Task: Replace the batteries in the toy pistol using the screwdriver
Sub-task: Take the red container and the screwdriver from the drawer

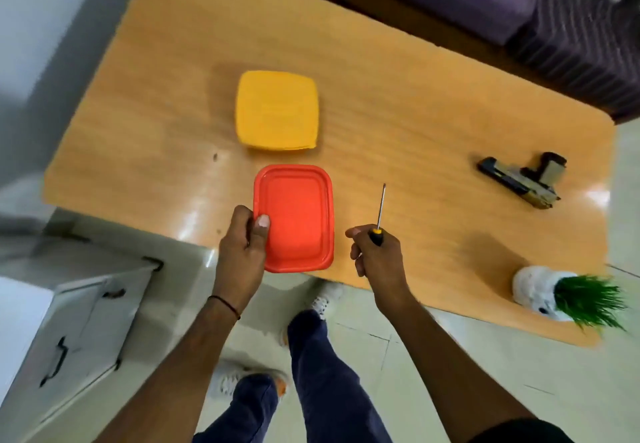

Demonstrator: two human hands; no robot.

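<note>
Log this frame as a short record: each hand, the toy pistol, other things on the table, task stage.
left hand: grips the near-left edge of the red lid, thumb on top
right hand: holds the screwdriver by its handle, tip pointing away
toy pistol: lies on the table, far right, untouched
other things: yellow box beyond the red lid; plant pot at the near right corner
stage: tool in hand, toy pistol not yet picked up

The right hand [377, 255] hides most of the screwdriver [376, 237] handle; the yellow box [277, 115] is blurred.
</note>
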